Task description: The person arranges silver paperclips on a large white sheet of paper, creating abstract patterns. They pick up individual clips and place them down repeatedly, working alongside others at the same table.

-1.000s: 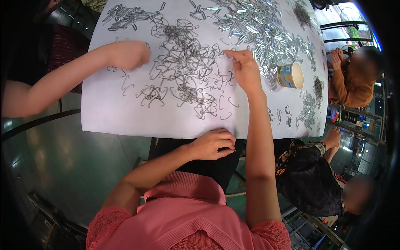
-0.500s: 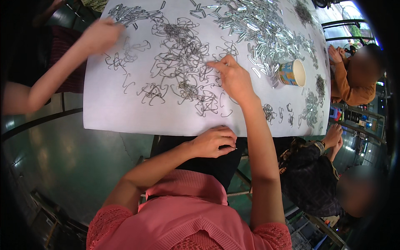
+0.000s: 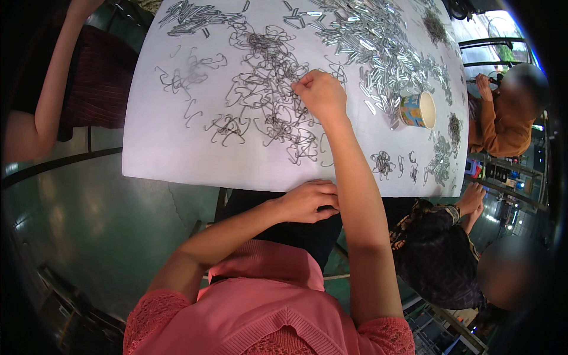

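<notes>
My right hand [image 3: 323, 96] reaches over the white table, its thumb and index finger pinched together at the right side of a tangled heap of thin bent wire hooks [image 3: 260, 89]. The fingertips seem closed on one wire hook, though the hook itself hardly shows among the others. Close to my lap, at the table's front edge, my left hand [image 3: 309, 201] rests with its fingers curled inward. Whatever it may hold is hidden by the fingers. Smaller clusters of hooks [image 3: 228, 129] lie to the left and front of the heap.
Shiny flat metal loops [image 3: 373, 47] are spread at the far right, beside a patterned paper cup [image 3: 418, 110] lying tilted. More loops [image 3: 198, 18] lie far left. A co-worker's arm [image 3: 53, 83] is at the left; two people [image 3: 503, 118] sit at the right.
My right thumb and index finger have closed into a pinch at the heap. The co-worker's hand at the left has drawn back from the table. My left hand stays nearly still.
</notes>
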The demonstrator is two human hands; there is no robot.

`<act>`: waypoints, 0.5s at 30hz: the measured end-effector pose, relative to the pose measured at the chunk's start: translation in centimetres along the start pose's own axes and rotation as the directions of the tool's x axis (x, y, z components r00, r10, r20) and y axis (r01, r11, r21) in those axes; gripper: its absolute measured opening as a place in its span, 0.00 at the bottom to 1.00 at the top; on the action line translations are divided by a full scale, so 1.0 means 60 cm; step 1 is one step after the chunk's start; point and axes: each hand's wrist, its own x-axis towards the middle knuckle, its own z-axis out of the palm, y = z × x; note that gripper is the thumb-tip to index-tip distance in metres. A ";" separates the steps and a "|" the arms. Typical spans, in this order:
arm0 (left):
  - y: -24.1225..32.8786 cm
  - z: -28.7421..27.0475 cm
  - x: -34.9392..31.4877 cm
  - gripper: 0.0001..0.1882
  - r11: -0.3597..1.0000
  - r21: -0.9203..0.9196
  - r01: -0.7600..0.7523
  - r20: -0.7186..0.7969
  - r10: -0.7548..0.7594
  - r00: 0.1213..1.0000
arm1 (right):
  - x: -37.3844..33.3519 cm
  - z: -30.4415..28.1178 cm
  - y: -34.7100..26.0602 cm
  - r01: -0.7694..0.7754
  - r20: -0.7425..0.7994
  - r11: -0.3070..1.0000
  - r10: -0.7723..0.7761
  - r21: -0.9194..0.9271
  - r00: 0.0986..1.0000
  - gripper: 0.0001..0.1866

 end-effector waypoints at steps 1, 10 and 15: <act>0.000 0.000 0.000 0.07 1.000 -0.008 0.008 0.005 -0.008 1.000 | 0.003 0.001 -0.002 -0.015 0.017 0.999 0.016 -0.033 1.000 0.10; -0.004 -0.002 -0.006 0.05 0.999 -0.017 0.032 0.070 -0.031 0.997 | -0.025 -0.038 0.077 0.000 0.008 0.967 -0.002 0.253 1.000 0.11; -0.003 -0.004 -0.006 0.05 1.000 0.000 0.025 0.071 -0.024 0.997 | -0.031 -0.036 0.101 0.039 -0.123 0.993 -0.025 0.112 0.992 0.08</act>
